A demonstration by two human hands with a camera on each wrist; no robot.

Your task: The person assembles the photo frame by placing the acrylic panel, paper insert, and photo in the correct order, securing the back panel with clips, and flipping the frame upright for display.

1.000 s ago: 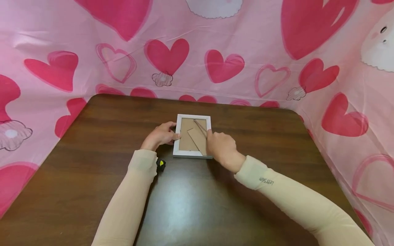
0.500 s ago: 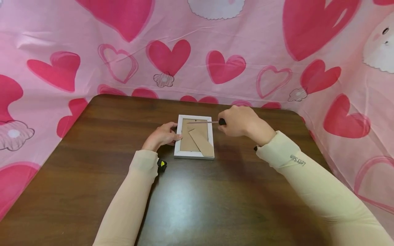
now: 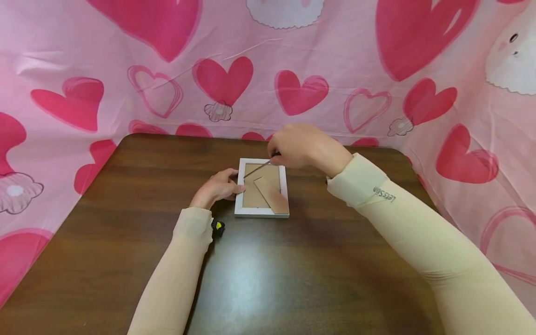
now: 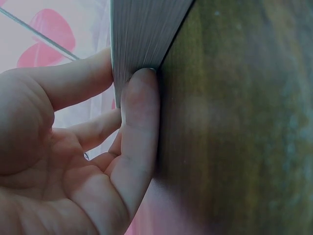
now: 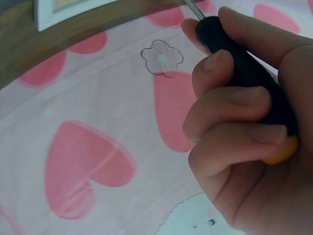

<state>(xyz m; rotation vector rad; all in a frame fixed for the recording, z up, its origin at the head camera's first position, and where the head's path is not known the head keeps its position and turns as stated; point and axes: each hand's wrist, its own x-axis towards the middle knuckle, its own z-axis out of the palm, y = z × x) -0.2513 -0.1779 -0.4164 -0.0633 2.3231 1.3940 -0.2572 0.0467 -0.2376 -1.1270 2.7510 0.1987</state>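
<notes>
A white picture frame [image 3: 253,212] lies face down on the table, its tan backing board [image 3: 253,197] and slanted easel leg [image 3: 271,195] showing. My left hand [image 3: 222,185] holds the frame's left side. In the left wrist view, the thumb is on the frame's upper edge and a finger [image 4: 140,107] presses its side. Curled around the black handle of a screwdriver [image 5: 252,73] with a yellow end is my right hand [image 3: 307,146], above the frame's far right corner. The thin shaft slants down-left, its tip at the inner left edge of the frame near my left thumb.
The dark wooden table [image 3: 138,195] extends around the frame. A pink heart-print cloth [image 3: 234,37] hangs behind it and along both sides. A small black object with a yellow mark [image 3: 218,226] sits at my left cuff.
My right hand moved from the frame's right side out to the right, then back left above the far corner. The screwdriver tip went to the left inner edge. My left hand stayed put.
</notes>
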